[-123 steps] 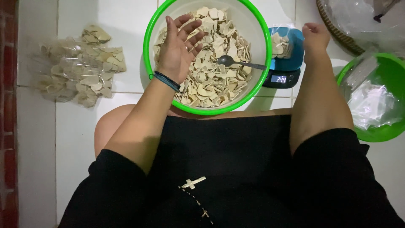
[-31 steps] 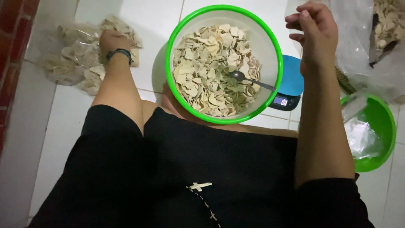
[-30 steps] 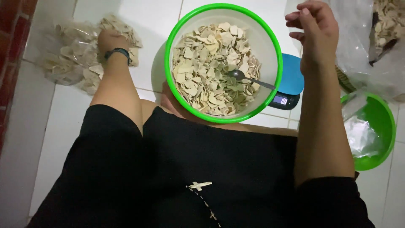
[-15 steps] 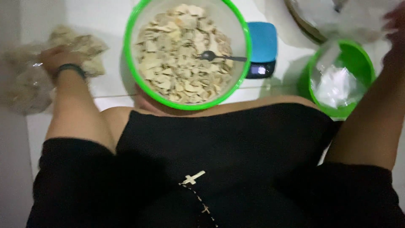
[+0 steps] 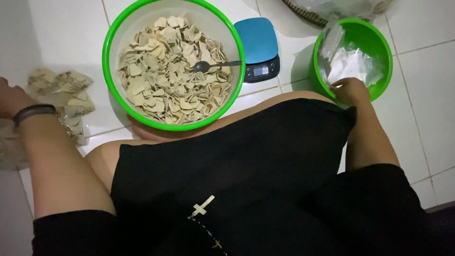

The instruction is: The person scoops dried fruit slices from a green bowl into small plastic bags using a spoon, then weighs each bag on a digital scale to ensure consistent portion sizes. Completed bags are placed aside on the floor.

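The person's right hand (image 5: 350,90) reaches into the small green bowl (image 5: 379,57), its fingers curled down among the clear plastic bags (image 5: 348,61) heaped there; whether they have pinched one cannot be told, as the knuckles hide the tips. The left hand (image 5: 10,97), with a dark wristband, rests at the frame's edge on the packed bags of chips (image 5: 61,95) lying on the tiled floor (image 5: 426,123); its fingers are cut off from view. Beyond both hands, between them, stands the large green bowl (image 5: 111,57), still heaped with pale chips (image 5: 166,80), a spoon (image 5: 213,65) lying on top. Just left of the right-hand fingers sits the blue scale (image 5: 258,42), bare. Judging by this, a few bags are filled and most chips remain.
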